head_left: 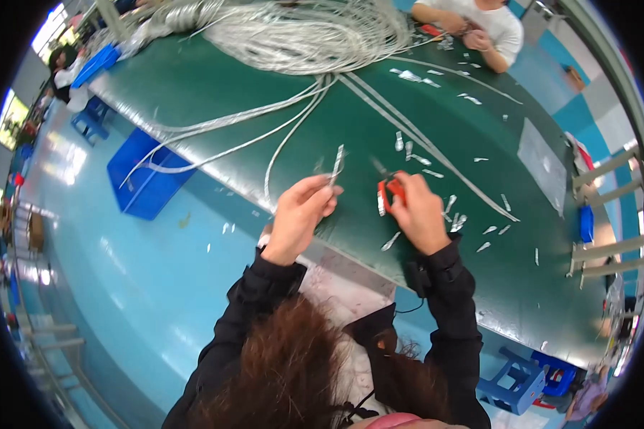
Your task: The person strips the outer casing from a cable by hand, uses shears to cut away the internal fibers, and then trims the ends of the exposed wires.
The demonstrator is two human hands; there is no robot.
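Your left hand sits at the near edge of the green-topped desk, fingers pressed together, pinching the end of a thin grey-white sheathed cable. The cable end sticks up and away from the fingertips, over the desk, just left of the cutters. Your right hand is just right of the left one, curled tight round small red-handled cutters; the dark tip of the cutters points up-left toward the cable end, close to it but you can't tell if it touches. Both sleeves are black.

Short silvery-white cable offcuts lie on the desk just right of your right hand, more scattered further back toward the far side. A big loose coil of grey-white cable lies at the far end of the desk, well beyond both hands; long strands of cable run from it toward the near edge, some hanging over the edge left of your left hand. A blue plastic crate stands on the light blue floor below that edge, left of the desk. A blue plastic stool stands on the floor off the desk's near right corner.

Another person in a white top sits at the far right side of the desk, hands together on the desk edge, well apart from yours.
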